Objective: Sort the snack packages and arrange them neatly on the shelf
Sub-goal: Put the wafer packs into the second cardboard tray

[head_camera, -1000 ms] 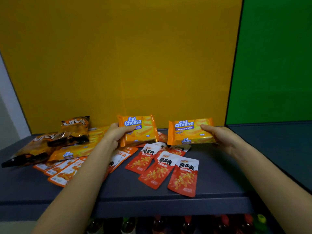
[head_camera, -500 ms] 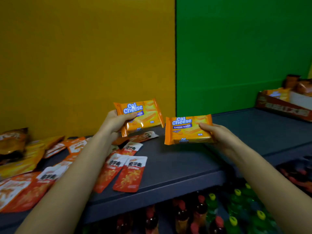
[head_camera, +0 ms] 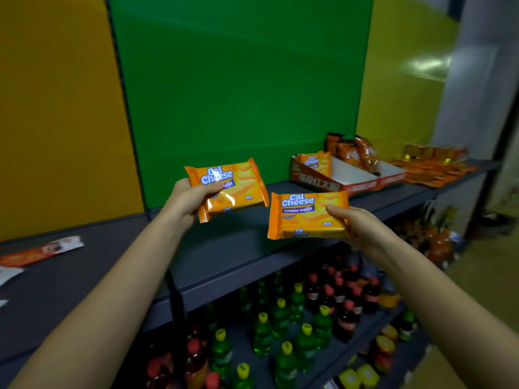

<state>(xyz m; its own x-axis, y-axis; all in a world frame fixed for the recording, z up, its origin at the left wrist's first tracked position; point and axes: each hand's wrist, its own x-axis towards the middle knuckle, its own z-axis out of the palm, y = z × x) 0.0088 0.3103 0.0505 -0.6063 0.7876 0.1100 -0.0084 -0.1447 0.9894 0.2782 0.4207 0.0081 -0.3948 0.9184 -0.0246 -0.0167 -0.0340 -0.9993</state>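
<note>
Over the shelf (head_camera: 224, 248), crosswise: left wafer pack (head_camera: 236, 189) in left hand (head_camera: 185, 200), right wafer pack (head_camera: 306, 217) in right hand (head_camera: 358, 228).

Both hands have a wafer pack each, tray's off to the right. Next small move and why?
Probably carry both packs right, toward the cardboard tray. The left hand grips one wafer pack, the right hand a second wafer pack, both held above the shelf, and a matching pack already stands at the tray's left end.
</note>
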